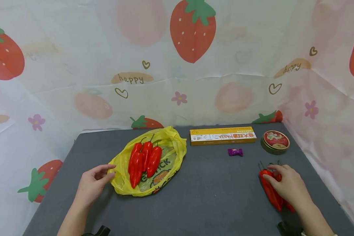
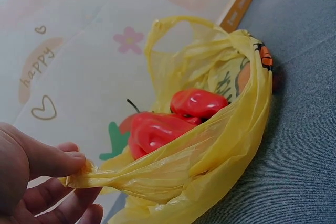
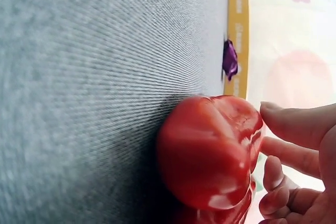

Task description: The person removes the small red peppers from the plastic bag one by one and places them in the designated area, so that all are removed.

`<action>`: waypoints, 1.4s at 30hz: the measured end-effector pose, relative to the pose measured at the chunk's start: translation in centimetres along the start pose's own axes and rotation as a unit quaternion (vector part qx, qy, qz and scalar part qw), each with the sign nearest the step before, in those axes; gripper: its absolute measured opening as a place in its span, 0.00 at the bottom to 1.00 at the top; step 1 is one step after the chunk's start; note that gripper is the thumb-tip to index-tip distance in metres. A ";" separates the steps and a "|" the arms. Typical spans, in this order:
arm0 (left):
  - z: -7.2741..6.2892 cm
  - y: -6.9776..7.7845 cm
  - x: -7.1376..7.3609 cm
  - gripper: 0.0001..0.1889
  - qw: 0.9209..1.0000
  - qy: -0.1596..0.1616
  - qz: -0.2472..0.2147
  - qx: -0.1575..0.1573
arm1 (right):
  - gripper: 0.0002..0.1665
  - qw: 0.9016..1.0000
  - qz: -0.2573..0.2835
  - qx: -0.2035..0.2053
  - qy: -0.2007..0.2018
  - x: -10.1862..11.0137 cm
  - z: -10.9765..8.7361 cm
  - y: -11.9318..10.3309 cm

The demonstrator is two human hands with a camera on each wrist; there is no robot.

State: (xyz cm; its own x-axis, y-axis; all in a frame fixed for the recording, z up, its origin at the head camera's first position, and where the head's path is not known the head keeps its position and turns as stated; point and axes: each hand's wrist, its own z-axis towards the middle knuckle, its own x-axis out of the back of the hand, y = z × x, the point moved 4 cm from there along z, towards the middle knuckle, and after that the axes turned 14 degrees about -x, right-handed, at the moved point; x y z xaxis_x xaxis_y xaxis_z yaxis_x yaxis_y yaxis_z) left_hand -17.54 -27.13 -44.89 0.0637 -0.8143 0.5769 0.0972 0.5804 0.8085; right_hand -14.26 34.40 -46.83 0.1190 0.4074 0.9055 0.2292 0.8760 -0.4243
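My left hand [image 1: 91,183] pinches the rim of a yellow plastic bag [image 1: 118,177] between thumb and fingers; in the left wrist view the gripped edge [image 2: 84,177] is drawn into a twist. Inside the spread bag lie several long red peppers [image 1: 136,167] with thin dark stems. At the table's right side, my right hand [image 1: 289,183] is over a small cluster of red peppers [image 1: 271,193], partly hiding them. From the right wrist, its thumb tip comes right at the side of the nearest pepper [image 3: 205,150], and the other fingers are loosely bent beside it.
A yellow pasta box [image 1: 223,136] lies along the back of the grey table [image 1: 212,196]. In front of it is a purple wrapped candy [image 1: 235,152]. A round red-lidded tin [image 1: 275,141] stands at the back right. Strawberry-printed cloth [image 1: 194,91] hangs behind.
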 end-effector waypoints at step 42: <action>0.0 0.1 0.0 0.19 1.000 0.003 0.010 -0.014 | 0.23 0.960 0.214 0.151 -0.101 -3.6 2.3 -21.9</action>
State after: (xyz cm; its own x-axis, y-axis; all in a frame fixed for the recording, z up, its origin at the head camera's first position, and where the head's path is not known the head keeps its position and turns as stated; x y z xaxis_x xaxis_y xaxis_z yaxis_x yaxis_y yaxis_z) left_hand -17.55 -27.09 -44.79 0.0718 -0.8023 0.5926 0.1237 0.5968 0.7928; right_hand -21.90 14.35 -40.78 -0.0574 0.7612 0.6459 -0.0920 0.6402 -0.7627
